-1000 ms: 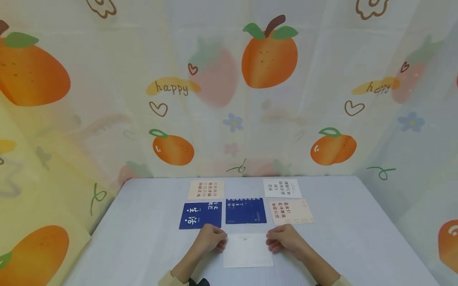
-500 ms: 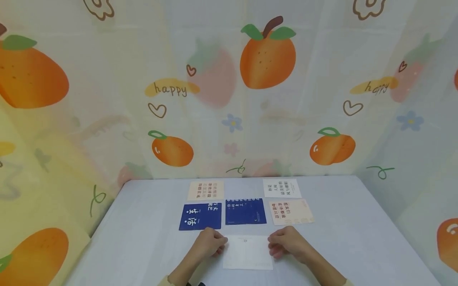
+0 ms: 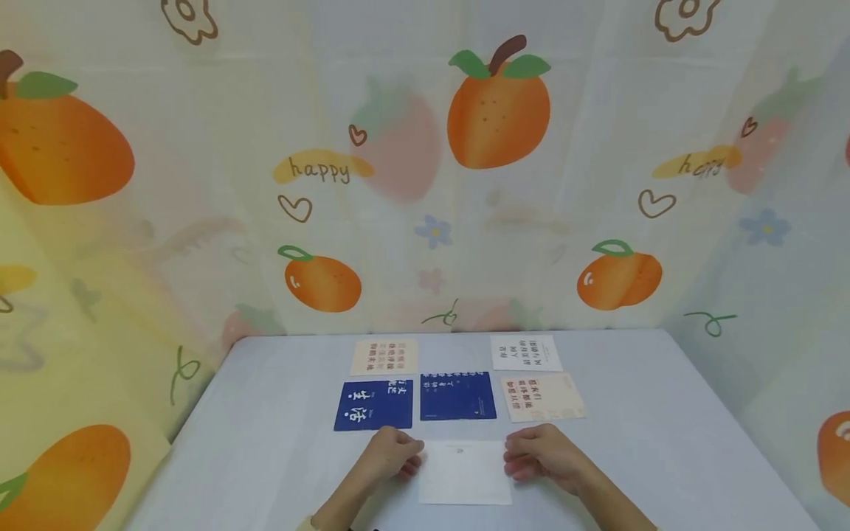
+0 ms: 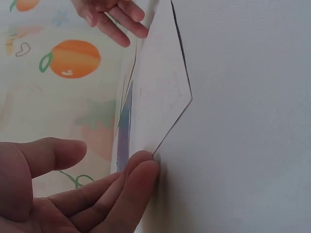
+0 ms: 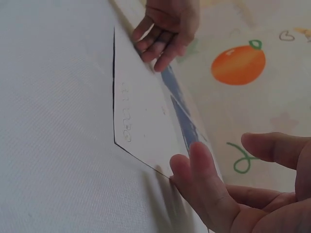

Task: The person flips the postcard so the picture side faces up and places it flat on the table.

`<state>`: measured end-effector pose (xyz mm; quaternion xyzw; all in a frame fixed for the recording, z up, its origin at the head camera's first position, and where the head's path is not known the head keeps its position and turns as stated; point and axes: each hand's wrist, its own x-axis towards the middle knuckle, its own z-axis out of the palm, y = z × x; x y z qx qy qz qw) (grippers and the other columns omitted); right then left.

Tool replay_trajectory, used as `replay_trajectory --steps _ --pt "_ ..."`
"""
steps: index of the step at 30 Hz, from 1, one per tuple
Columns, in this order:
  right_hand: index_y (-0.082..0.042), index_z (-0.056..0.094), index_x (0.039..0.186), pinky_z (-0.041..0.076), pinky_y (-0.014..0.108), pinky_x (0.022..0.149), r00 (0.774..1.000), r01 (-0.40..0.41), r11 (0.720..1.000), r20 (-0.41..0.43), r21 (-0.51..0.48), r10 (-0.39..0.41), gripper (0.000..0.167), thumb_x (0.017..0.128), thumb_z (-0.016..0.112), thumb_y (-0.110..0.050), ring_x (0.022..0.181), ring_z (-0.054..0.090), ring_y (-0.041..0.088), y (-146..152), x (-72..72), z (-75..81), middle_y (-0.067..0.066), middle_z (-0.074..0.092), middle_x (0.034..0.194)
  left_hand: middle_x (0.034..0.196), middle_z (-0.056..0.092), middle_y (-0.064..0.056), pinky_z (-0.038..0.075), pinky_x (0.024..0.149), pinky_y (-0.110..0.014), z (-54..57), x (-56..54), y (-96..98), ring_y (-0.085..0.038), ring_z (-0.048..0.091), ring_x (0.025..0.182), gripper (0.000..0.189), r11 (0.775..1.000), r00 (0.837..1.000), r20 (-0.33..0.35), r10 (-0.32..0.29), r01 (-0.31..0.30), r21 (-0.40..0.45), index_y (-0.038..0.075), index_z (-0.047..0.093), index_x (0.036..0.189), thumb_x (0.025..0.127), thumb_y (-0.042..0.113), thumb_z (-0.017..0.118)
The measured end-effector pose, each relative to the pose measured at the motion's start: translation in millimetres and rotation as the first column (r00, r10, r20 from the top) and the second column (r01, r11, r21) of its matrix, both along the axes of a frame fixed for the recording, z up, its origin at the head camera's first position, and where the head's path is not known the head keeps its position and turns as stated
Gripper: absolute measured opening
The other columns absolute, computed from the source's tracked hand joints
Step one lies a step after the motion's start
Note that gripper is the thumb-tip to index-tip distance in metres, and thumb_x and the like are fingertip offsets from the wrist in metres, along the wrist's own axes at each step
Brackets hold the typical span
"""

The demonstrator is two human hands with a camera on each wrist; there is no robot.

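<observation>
A white card [image 3: 465, 476] with a small printed mark near its top lies on the table between my two hands. My left hand [image 3: 392, 453] is at its left edge; in the left wrist view the fingertips [image 4: 141, 177] touch the card's edge, while the thumb stands well apart from them. On the other side, my right hand [image 3: 541, 457] is by the right edge. In the right wrist view its fingertips [image 5: 201, 160] are at the card's edge, with the thumb raised away. Neither hand pinches the card.
Beyond the white card lie two dark blue cards [image 3: 373, 405], a cream card [image 3: 384, 358], a white printed card [image 3: 526, 354] and a pinkish card [image 3: 543, 398]. All rest on the pale tablecloth [image 3: 265, 442]. A fruit-patterned curtain [image 3: 232, 147] hangs behind and at the sides.
My right hand has shifted slightly to the right, away from the white card's edge, and its fingers have spread. The left hand and the cards have stayed nearly in place.
</observation>
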<state>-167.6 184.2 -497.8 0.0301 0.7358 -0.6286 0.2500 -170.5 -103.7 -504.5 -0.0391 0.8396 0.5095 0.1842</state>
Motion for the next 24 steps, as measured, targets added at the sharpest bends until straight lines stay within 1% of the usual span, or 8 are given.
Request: replay_trajectory --steps 4,7,11,15,21,24 --pt "0.022 0.052 0.120 0.060 0.033 0.071 1.000 -0.015 0.998 0.005 -0.059 0.016 0.044 0.093 0.060 -0.011 0.078 0.072 0.020 2.0 -0.1 -0.8 0.015 0.071 0.092 0.073 0.069 -0.008 0.056 0.057 -0.028 -2.4 -0.1 -3.6 -0.013 0.064 0.060 0.031 0.998 1.000 0.030 0.009 -0.010 0.055 -0.011 0.067 0.101 0.092 0.017 0.059" --pt "0.022 0.050 0.121 0.060 0.032 0.071 1.000 -0.015 0.997 0.008 -0.081 0.016 0.044 0.092 0.060 -0.010 0.078 0.072 0.019 3.1 0.2 -1.3 0.015 0.071 0.093 0.074 0.070 -0.008 0.056 0.056 -0.026 -2.3 -0.6 -5.1 -0.012 0.063 0.060 0.032 0.996 0.999 0.050 0.006 -0.010 0.086 -0.012 0.066 0.103 0.092 0.018 0.059" --pt "0.023 0.048 0.123 0.060 0.033 0.073 1.000 0.001 0.996 0.017 -0.090 0.001 0.045 0.092 0.059 -0.008 0.079 0.072 0.019 4.0 1.1 -1.6 0.017 0.071 0.094 0.074 0.070 -0.007 0.055 0.055 -0.024 -2.2 -1.4 -5.8 -0.011 0.062 0.061 0.031 0.995 0.998 0.068 0.009 -0.016 0.098 -0.010 0.067 0.102 0.093 0.018 0.059" --pt "0.023 0.046 0.125 0.060 0.034 0.074 1.000 0.014 0.995 0.021 -0.098 -0.012 0.047 0.093 0.058 -0.008 0.080 0.072 0.019 4.0 1.7 -1.8 0.018 0.070 0.096 0.075 0.070 -0.006 0.054 0.055 -0.023 -2.9 -2.0 -6.2 -0.011 0.062 0.061 0.028 0.994 0.996 0.083 0.023 -0.031 0.101 -0.007 0.068 0.098 0.093 0.019 0.058" --pt "0.025 0.040 0.129 0.059 0.033 0.078 1.000 0.018 0.993 0.005 -0.115 -0.017 0.054 0.092 0.061 -0.008 0.084 0.071 0.021 2.8 0.9 -1.9 0.019 0.069 0.099 0.076 0.071 -0.006 0.054 0.056 -0.024 -5.4 -4.3 -7.4 -0.012 0.061 0.063 0.026 0.992 0.994 0.103 0.048 -0.060 0.114 -0.004 0.069 0.093 0.093 0.020 0.058" --pt "0.024 0.040 0.130 0.059 0.033 0.079 1.000 0.019 0.994 -0.001 -0.109 -0.019 0.055 0.092 0.061 -0.008 0.085 0.071 0.021 2.6 0.2 -2.4 0.018 0.070 0.099 0.077 0.071 -0.006 0.055 0.057 -0.024 -7.7 -6.0 -8.5 -0.012 0.061 0.063 0.026 0.989 0.993 0.108 0.052 -0.067 0.131 -0.004 0.070 0.093 0.093 0.020 0.059"
